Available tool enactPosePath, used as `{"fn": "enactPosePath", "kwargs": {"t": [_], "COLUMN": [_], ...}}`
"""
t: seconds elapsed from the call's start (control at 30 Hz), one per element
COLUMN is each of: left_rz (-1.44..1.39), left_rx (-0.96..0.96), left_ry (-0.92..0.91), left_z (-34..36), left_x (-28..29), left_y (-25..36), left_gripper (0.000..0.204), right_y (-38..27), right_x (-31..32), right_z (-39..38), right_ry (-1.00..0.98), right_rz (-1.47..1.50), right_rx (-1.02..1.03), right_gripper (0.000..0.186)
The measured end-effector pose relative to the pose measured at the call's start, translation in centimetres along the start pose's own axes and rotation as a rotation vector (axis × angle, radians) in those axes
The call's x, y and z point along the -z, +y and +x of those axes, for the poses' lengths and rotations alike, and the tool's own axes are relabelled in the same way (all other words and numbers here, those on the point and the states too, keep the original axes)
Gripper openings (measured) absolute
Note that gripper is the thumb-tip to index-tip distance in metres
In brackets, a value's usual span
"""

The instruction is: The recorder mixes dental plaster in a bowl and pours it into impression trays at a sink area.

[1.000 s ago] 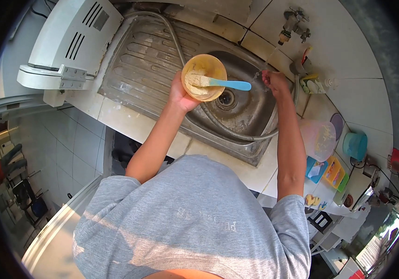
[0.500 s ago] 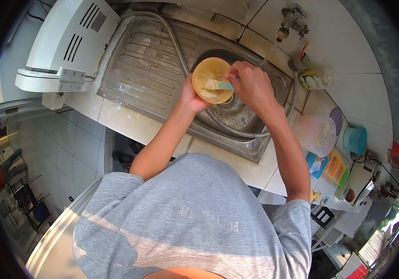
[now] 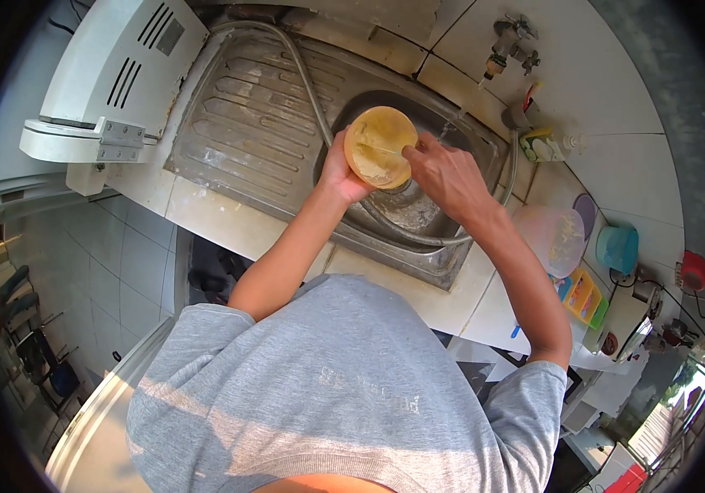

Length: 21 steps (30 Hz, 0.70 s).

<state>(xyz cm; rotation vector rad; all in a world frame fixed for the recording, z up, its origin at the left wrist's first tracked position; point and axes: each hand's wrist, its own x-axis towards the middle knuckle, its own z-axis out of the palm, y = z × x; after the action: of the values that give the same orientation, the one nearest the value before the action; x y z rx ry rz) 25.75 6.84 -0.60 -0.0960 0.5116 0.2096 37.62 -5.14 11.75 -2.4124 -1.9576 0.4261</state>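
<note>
My left hand (image 3: 344, 175) holds a round yellow cup (image 3: 381, 125) tilted up toward me over the steel sink basin (image 3: 435, 209), its fingers wrapped round the side. Pale yellowish residue coats the cup's inside. My right hand (image 3: 447, 177) is at the cup's right rim, fingers pinched on the spoon (image 3: 385, 149), which shows only as a thin pale streak inside the cup; its blue handle is mostly hidden by those fingers. A grey hose (image 3: 307, 82) runs behind the cup through the sink.
A wall tap (image 3: 504, 49) runs thinly at upper right. The ribbed drainboard (image 3: 237, 123) and a white appliance (image 3: 81, 99) are left. Along the right counter stand a pink translucent container (image 3: 546, 234), a teal container (image 3: 615, 246) and yellow trays (image 3: 582, 296).
My right hand has come from beside the tap's stream onto the cup and spoon. The cup has shifted slightly right and down, and the blue spoon handle has become hidden.
</note>
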Motion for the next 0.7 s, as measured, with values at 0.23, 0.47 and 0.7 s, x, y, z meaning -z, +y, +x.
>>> {"fn": "enactPosePath", "kwargs": {"t": [0.23, 0.47, 0.7], "left_rz": [0.013, 0.013, 0.054], "left_rx": [-0.028, -0.311, -0.258], "left_ry": [-0.024, 0.05, 0.121], "left_z": [-0.4, 0.3, -0.4], "left_x": [0.0, 0.6, 0.4], "left_y": [-0.2, -1.2, -1.9], "left_gripper": [0.046, 0.044, 0.047], "right_y": [1.5, -0.8, -1.9], "right_x": [0.0, -5.1, -1.3], "right_z": [0.2, -1.8, -1.4], "right_ry": [0.282, -0.092, 0.21], "right_rz": [-0.036, 0.767, 0.471], "right_rx": [0.09, -0.444, -0.272], "right_gripper": [0.015, 0.02, 0.021]}}
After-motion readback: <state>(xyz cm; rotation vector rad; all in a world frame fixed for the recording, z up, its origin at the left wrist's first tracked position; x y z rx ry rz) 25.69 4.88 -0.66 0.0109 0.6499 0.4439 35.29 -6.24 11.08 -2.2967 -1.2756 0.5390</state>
